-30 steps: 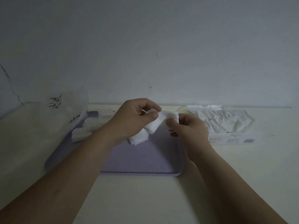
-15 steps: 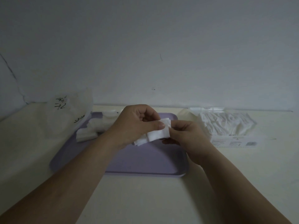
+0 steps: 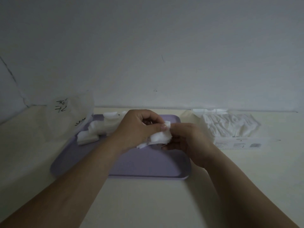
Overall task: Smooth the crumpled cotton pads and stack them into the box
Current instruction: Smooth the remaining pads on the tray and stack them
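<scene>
Hanging between both hands, the pad (image 3: 160,139) is a white, rumpled piece with its upper right corner folded up and a flatter layer showing below its left edge. Whether that is one pad or several I cannot tell. It is held above the middle of the purple tray (image 3: 148,177), not touching it. The left hand (image 3: 138,129) comes in from the lower left with its fingers curled, the thumb laid across the pad's top edge and pinching it against the fingers behind. The right hand (image 3: 189,142) faces it, fingers bent and clamped on the pad's right edge. More pads (image 3: 97,130) lie in a loose heap at the tray's far left corner. The clear box (image 3: 238,143), right of the tray on the table (image 3: 148,203), holds a ruffled row of white pads.
</scene>
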Action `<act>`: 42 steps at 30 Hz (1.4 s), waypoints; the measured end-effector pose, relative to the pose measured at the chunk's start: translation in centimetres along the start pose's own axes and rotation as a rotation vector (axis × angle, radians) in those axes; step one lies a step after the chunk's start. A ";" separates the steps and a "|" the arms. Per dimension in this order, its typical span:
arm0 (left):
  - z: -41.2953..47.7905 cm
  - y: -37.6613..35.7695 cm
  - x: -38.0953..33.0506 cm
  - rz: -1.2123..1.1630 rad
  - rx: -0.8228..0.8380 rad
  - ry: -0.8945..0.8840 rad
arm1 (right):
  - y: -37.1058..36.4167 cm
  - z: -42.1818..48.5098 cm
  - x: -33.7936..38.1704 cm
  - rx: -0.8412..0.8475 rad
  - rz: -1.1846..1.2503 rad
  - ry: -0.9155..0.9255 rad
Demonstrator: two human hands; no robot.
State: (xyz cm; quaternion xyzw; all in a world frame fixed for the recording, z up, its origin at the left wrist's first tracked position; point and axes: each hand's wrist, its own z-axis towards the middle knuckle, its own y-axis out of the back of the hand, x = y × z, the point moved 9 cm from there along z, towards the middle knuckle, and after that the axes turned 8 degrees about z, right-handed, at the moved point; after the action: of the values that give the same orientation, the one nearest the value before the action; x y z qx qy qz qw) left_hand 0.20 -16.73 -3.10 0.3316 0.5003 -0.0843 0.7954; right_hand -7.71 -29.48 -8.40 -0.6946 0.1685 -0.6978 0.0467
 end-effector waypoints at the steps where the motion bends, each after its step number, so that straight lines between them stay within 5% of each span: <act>1: 0.0 0.0 0.0 0.000 -0.001 -0.007 | -0.2 -0.1 0.0 0.019 0.019 -0.008; 6: -0.1 1.0 0.8 0.038 -0.068 0.053 | 0.6 0.3 -0.5 -0.061 -0.062 0.046; 9: -0.1 3.1 2.7 0.299 -0.136 0.100 | 0.9 0.5 -0.6 -0.096 -0.040 0.069; 13: -1.4 2.6 5.9 0.546 0.038 0.261 | 1.0 0.6 -0.6 -0.142 -0.001 0.101; 20: -1.8 1.9 6.9 0.437 0.100 0.224 | 1.2 0.4 0.1 -0.223 -0.092 0.184; 28: -2.6 3.6 6.3 0.242 -0.146 0.180 | 2.1 0.2 -0.1 -0.347 -0.192 0.212; 35: -3.6 2.0 5.9 -0.613 -0.091 0.338 | 1.8 0.1 0.1 -0.332 -0.187 0.218; 42: -3.8 0.3 5.4 -0.359 0.009 0.266 | -0.5 0.1 -0.1 -0.133 -0.087 0.179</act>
State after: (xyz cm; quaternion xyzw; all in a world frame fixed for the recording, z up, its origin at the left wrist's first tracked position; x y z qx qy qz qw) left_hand 0.09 -13.14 -8.62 0.2492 0.6515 -0.1821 0.6930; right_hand -7.57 -29.03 -8.36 -0.6377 0.1875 -0.7457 -0.0450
